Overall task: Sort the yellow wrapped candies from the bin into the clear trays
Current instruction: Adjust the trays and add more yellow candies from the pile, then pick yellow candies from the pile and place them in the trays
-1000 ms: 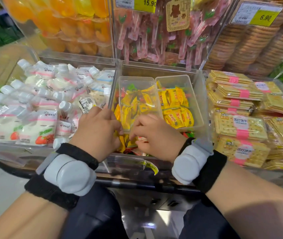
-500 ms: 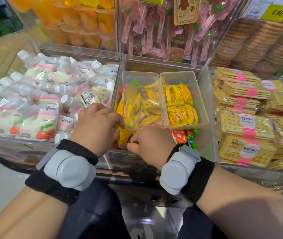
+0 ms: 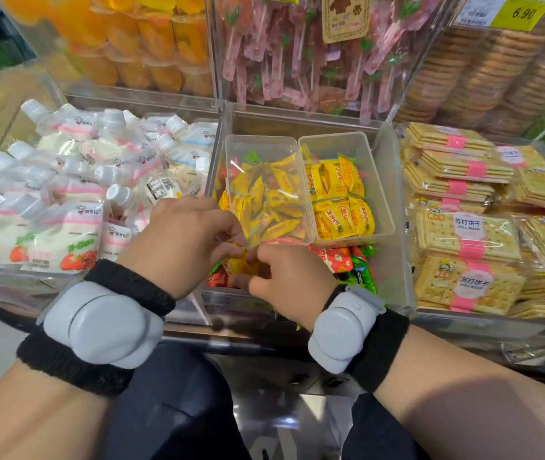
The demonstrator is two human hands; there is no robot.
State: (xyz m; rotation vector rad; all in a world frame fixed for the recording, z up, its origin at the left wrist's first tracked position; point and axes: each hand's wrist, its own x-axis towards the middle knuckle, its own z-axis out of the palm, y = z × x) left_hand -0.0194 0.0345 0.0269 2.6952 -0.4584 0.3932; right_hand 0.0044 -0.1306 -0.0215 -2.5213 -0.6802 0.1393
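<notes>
Pinches a yellow wrapped candy (image 3: 242, 266) low at the front of the acrylic bin (image 3: 394, 247), with the right hand (image 3: 286, 280) curled over it, thumb underneath and fingers bent tight above. Turns the back of that hand up, wrist angled inward over the bin's front wall. Brings the left hand (image 3: 184, 244) in knuckles-up just beside the right, fingers curled together at the near corner of the left clear tray (image 3: 261, 138); cannot tell whether those fingertips grip the rim, the candy or nothing.

Has a heap of small yellow candies (image 3: 271, 200) in the left clear tray and flat yellow packets (image 3: 340, 200) in the right clear tray (image 3: 377, 180), the two trays side by side on top of loose red and green candies (image 3: 350, 263) in the bin.

Wears grey wrist devices (image 3: 101, 323) on black bands. Faces spouted drink pouches (image 3: 65, 194) left of the bin, soda cracker packs (image 3: 470, 234) to its right, and pink lollipops (image 3: 297, 61) and orange jelly cups (image 3: 151, 44) behind.
</notes>
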